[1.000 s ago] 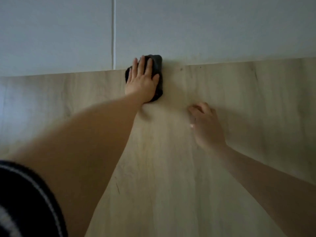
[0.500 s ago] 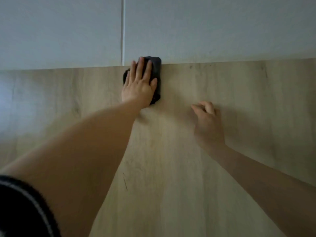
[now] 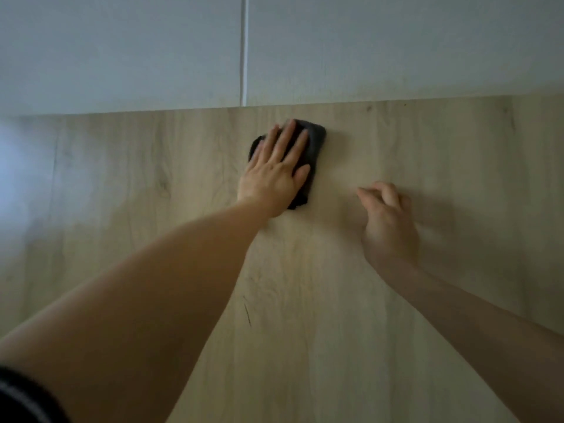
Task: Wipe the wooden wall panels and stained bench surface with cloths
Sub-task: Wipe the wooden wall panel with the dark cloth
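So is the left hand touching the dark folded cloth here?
Touching. The head view shows the left hand pressed flat on the dark folded cloth against the light wooden wall panel, straight fingers overlapping it.

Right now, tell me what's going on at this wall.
A person is wiping a light wooden wall panel with a dark folded cloth. The left hand presses the cloth flat against the wood with straight fingers, a little below the panel's top edge, where the pale grey wall begins. The right hand holds nothing; its fingers are loosely curled and it seems to rest against the panel to the right of the cloth. No bench is in view.
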Demonstrator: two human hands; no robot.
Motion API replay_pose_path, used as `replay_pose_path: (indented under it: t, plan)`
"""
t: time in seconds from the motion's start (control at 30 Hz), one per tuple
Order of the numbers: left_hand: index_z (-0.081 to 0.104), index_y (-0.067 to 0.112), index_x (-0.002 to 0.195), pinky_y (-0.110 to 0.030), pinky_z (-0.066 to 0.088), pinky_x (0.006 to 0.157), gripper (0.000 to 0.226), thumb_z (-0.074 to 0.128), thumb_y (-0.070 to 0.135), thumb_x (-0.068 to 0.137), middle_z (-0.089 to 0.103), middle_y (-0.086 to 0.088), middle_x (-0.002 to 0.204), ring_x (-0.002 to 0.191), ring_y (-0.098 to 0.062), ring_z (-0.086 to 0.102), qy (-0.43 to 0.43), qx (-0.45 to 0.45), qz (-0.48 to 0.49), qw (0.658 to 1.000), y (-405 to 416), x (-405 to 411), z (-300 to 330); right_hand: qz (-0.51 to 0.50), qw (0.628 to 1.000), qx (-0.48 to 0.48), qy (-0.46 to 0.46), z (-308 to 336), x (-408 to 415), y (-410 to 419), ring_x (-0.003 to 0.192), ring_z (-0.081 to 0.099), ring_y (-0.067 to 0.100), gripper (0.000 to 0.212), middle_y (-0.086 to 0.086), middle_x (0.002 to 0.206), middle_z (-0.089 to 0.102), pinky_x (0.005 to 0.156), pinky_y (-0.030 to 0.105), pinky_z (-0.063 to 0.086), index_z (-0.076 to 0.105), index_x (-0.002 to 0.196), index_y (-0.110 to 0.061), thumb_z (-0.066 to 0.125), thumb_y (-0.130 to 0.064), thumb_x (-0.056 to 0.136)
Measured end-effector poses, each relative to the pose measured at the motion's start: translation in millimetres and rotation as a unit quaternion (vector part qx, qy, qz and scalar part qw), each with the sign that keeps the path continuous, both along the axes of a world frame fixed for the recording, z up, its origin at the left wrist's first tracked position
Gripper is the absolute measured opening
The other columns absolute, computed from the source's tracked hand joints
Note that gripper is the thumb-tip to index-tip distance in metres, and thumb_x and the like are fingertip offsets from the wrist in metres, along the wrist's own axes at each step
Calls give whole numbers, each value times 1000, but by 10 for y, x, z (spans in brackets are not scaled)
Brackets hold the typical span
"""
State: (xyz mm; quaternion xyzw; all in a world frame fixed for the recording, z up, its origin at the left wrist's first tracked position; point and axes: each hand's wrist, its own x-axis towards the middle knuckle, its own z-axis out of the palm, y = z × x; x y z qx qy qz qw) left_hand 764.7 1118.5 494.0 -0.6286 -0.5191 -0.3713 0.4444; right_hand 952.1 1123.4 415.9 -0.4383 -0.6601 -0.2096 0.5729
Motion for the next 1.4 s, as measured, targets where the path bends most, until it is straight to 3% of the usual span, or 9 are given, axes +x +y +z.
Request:
replay_pose_path:
  t: [0.13,0.2,0.33,0.5,0.57,0.73,1.07,1.27,1.4]
  plan:
    - [-6,24,152,-39,-10,118,59,18,43,101,-17,-1,159,145,-23,-18,-269,29,13,963,-26,-223,-62,1,1000,7,13,-113,-12,63,121,37,22,57,-5,139,40,88,34,43,50,134,-22,48,6,84]
    - [-6,21,152,-40,-10,117,59,17,41,102,-17,-4,158,145,-26,-18,-305,44,24,951,18,0,-209,7,1000,13,24,-174,-11,80,119,38,23,57,-4,138,42,88,36,45,52,133,-21,50,7,83]
    - [-10,25,151,-36,-14,115,59,19,42,102,-20,-2,158,144,-24,-19,-103,16,0,995,73,468,-678,1,1000,3,7,-328,-11,55,121,37,24,57,-2,140,39,92,39,45,48,136,-19,52,6,85]
    - [2,27,152,-37,-1,119,58,20,47,100,-6,-1,160,147,-23,-6,114,17,26,993,10,75,-676,-16,1000,-10,-8,-455,-36,15,123,36,23,60,-3,145,35,94,36,43,44,139,-22,54,3,85]
    - [-1,28,152,-35,-2,119,59,23,47,100,-9,2,159,146,-20,-8,78,-1,37,996,-83,-272,-619,-10,1000,5,-12,-492,-57,46,122,40,27,61,0,144,39,94,38,44,47,137,-18,57,5,82]
    - [-7,23,152,-40,-8,119,59,17,42,101,-18,-2,158,145,-24,-18,-243,21,45,969,-72,-250,-802,7,999,39,25,-588,-117,136,115,48,33,56,5,138,49,90,41,48,57,129,-14,63,6,77]
    - [17,21,151,-38,14,116,60,24,47,97,16,-6,158,144,-27,17,121,17,57,991,44,-32,-1392,-14,999,-38,-2,-1082,25,2,118,39,29,69,4,140,38,93,37,45,47,138,-18,66,7,76]
    - [-11,24,149,-39,-8,119,60,17,44,101,-19,-2,158,144,-24,-19,-185,-11,59,981,-50,-180,-1357,-19,999,14,27,-1192,-69,83,104,51,34,77,8,129,49,85,37,49,54,132,-14,73,13,63]
    - [-7,23,150,-40,-6,116,62,19,44,98,-13,-3,157,145,-26,-13,-56,-25,24,998,48,312,-1857,0,999,-41,6,-1217,-24,24,118,41,31,75,6,140,39,96,36,41,45,139,-18,70,6,73]
